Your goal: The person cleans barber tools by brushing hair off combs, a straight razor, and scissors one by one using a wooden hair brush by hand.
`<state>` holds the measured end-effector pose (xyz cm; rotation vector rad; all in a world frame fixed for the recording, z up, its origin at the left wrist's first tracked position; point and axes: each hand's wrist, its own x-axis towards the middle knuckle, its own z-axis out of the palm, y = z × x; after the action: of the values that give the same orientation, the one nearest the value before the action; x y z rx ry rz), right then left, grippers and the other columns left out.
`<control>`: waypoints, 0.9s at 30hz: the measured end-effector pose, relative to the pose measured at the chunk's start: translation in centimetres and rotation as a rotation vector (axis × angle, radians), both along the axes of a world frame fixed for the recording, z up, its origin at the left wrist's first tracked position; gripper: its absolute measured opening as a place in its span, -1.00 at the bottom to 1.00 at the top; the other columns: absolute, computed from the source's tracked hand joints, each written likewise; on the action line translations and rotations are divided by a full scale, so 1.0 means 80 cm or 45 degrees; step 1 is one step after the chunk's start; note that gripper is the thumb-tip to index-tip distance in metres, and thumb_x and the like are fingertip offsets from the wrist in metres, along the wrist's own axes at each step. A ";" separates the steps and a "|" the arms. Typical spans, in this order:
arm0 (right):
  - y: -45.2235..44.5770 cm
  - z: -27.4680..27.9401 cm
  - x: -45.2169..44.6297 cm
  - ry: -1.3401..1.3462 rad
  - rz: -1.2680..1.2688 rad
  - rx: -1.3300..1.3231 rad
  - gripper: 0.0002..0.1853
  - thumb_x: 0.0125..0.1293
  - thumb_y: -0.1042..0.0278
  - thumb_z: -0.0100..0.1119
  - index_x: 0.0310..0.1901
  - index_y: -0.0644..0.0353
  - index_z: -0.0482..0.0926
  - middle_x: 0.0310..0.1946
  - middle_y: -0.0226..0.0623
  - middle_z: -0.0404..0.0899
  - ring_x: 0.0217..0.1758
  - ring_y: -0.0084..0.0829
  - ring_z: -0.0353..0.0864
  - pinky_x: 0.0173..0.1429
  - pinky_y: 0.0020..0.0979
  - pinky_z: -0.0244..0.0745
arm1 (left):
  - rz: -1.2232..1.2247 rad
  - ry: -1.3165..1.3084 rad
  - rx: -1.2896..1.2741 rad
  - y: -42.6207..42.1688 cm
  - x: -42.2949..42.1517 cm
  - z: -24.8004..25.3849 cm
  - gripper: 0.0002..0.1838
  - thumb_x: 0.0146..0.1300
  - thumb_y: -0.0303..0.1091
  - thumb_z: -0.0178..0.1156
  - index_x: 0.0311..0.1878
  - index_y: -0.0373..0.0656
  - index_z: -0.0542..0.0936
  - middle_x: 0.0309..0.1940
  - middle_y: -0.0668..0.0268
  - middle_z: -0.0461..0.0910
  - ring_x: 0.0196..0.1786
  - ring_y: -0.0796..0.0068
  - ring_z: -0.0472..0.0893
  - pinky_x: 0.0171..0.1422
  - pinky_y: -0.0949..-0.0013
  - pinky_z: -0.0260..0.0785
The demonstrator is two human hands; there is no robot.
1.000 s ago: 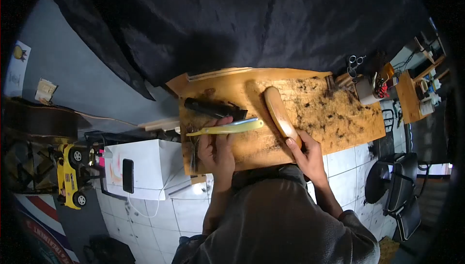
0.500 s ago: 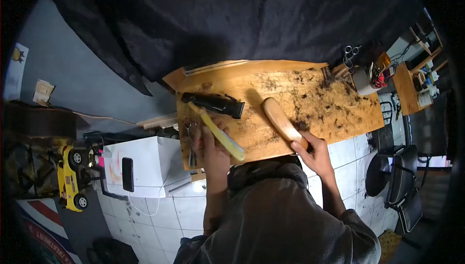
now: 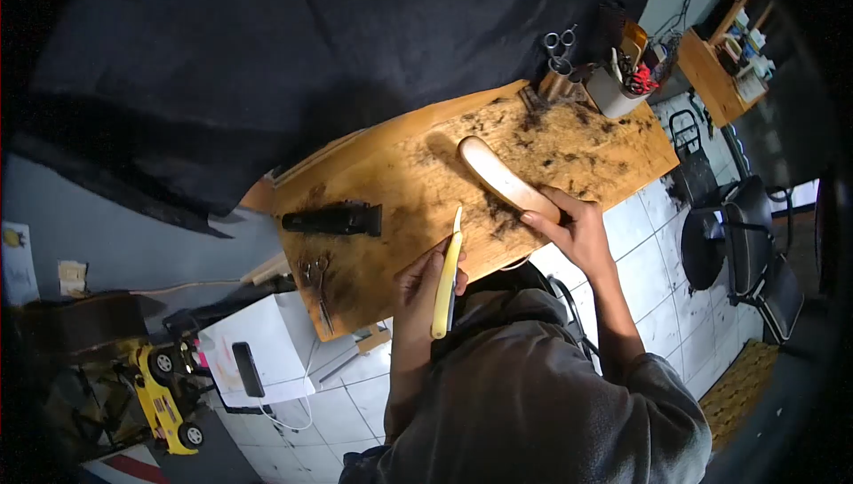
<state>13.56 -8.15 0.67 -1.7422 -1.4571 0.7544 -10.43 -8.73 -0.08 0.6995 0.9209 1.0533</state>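
My left hand is closed around a straight razor with pale yellow scales, held over the table's near edge with its narrow end pointing away from me. In my right hand is the near end of a curved, light wooden brush; its underside is hidden. The brush slants away to the left above the hair-strewn wooden table. Black hair clippers lie on the table to the left. Nearer to me, a pair of scissors rests at the table's left end.
At the table's far right stand a grey container of tools and a cup with scissors. A dark cloth hangs behind. To the left, a phone lies on a white surface near a yellow toy car. A black chair stands right.
The razor has swung round in my left hand, its narrow end now pointing away from me and right. My right hand still holds the brush. The whole view has tilted and shifted.
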 end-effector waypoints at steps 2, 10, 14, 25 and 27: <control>-0.006 0.000 0.013 0.147 0.140 0.063 -0.52 0.10 0.13 0.47 -0.06 0.33 0.65 -0.32 -0.10 0.71 -0.31 -0.37 0.70 -0.19 -0.39 0.56 | 0.017 0.005 -0.024 0.010 0.017 0.000 -0.64 0.46 -0.23 0.05 0.07 -0.37 0.56 -0.20 0.20 0.60 -0.40 0.54 0.51 -0.33 0.48 0.37; -0.041 0.020 0.062 0.193 0.678 -0.095 -0.52 0.01 0.04 0.52 -0.11 0.19 0.70 -0.37 -0.18 0.72 -0.39 -0.31 0.72 -0.31 -0.38 0.55 | -0.102 -0.013 -0.341 0.032 0.078 -0.020 -0.64 0.45 -0.14 0.06 -0.03 -0.29 0.57 -0.32 0.25 0.60 -0.46 0.51 0.51 -0.39 0.43 0.36; -0.021 0.029 0.114 0.159 0.038 -0.088 -0.53 0.09 0.10 0.45 -0.05 0.27 0.68 -0.31 -0.09 0.72 -0.28 -0.29 0.75 -0.17 -0.38 0.59 | -0.264 0.013 -0.235 0.034 0.113 0.000 -0.54 0.47 -0.09 0.02 0.13 -0.35 0.50 -0.24 0.26 0.57 -0.40 0.57 0.48 -0.31 0.52 0.33; -0.013 0.000 0.144 0.207 0.796 0.050 -0.52 -0.02 -0.06 0.49 -0.17 0.15 0.74 -0.29 -0.17 0.73 -0.30 -0.25 0.73 -0.10 -0.33 0.59 | -0.084 -1.024 -0.667 0.055 0.150 -0.045 -0.61 0.40 -0.23 0.14 0.19 -0.23 0.42 -0.21 0.35 0.42 -0.17 0.55 0.44 0.00 0.42 0.37; 0.002 0.001 0.156 0.175 0.557 -0.252 -0.55 0.02 -0.03 0.47 -0.18 0.16 0.73 -0.35 -0.09 0.71 -0.35 -0.19 0.72 -0.20 -0.34 0.57 | 0.018 -0.968 -0.733 0.038 0.152 -0.042 -0.63 0.40 -0.23 0.13 0.17 -0.24 0.44 -0.22 0.36 0.42 -0.19 0.54 0.42 -0.01 0.41 0.37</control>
<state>26.02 -8.02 0.77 -1.4872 -1.7368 1.2579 1.74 -5.68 -3.43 -0.1950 0.5086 0.8940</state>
